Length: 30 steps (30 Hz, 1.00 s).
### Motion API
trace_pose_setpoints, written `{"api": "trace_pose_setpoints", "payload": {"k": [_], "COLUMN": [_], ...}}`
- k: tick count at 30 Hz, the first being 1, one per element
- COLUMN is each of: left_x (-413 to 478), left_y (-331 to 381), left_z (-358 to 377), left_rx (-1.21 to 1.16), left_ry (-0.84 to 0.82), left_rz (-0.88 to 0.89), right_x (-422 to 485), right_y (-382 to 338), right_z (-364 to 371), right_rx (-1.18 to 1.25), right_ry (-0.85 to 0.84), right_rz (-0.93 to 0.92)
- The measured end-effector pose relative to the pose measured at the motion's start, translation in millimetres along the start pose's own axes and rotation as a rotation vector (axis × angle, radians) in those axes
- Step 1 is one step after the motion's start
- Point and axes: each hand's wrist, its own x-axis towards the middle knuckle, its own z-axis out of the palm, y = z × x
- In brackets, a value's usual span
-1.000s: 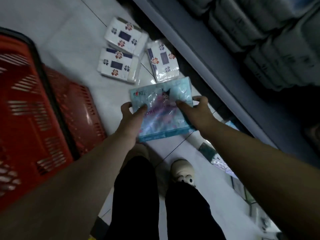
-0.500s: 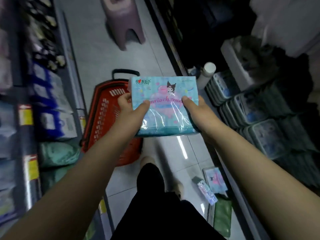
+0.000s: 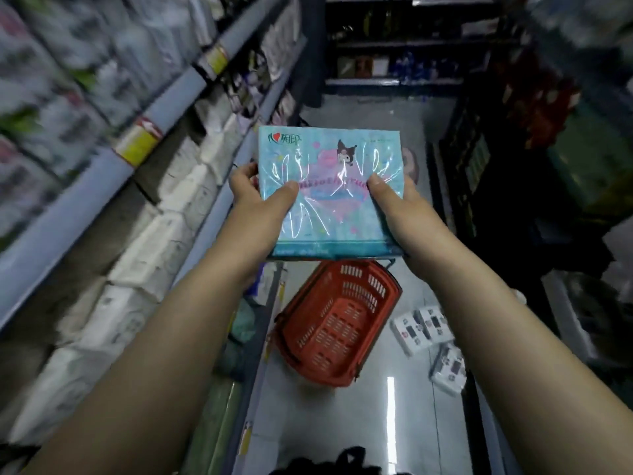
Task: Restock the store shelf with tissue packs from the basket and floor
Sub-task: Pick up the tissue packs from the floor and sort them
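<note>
Both hands hold one light-blue tissue pack [image 3: 329, 166] up in front of the person, above the aisle floor [image 3: 376, 423]. The pack is wrapped in glossy film and carries a small dark cartoon figure near its top edge.

The left hand [image 3: 253, 197] grips the pack's left side, with its thumb pressed flat on the printed face and its fingers curled round the edge. The right hand [image 3: 400, 207] grips the right side the same way. Its thumb lies on the face, and its fingers are hidden behind the pack.

Below the hands, a red plastic basket [image 3: 337, 323] stands on the floor, tilted in the view. Its handle end is just under the pack's lower edge.

To the right of the basket and below the right forearm, several white tissue packs [image 3: 423, 329] lie on the floor, with another [image 3: 448, 368] a little nearer the person.

Left of the left hand runs a store shelf [image 3: 164, 97] with yellow price tags on its edge. Beneath that edge, white wrapped packs [image 3: 164, 234] are stacked in rows. That side of the view is blurred.
</note>
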Motion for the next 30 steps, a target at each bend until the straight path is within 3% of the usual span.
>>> {"api": "trace_pose_setpoints", "payload": {"k": [6,13,22,30], "left_x": [10,2,-28,-73], "left_y": [54,94,148,182], "left_z": [-86,-157,-187,-202], "left_rx": [-0.008,0.016,0.055,0.186], "left_ry": [0.181,0.394,0.814,1.184], "left_rz": [0.160,0.248,0.338,0.390], "right_x": [22,40,52,28], "right_y": [-71,-124,-191,-243], "right_z": [80,158,220,266], "right_rx": [0.029,0.104,0.171,0.183], "right_ry": [-0.184,-0.380,-0.706,-0.886], "right_rz": [-0.208,-0.316,-0.352,-0.555]}}
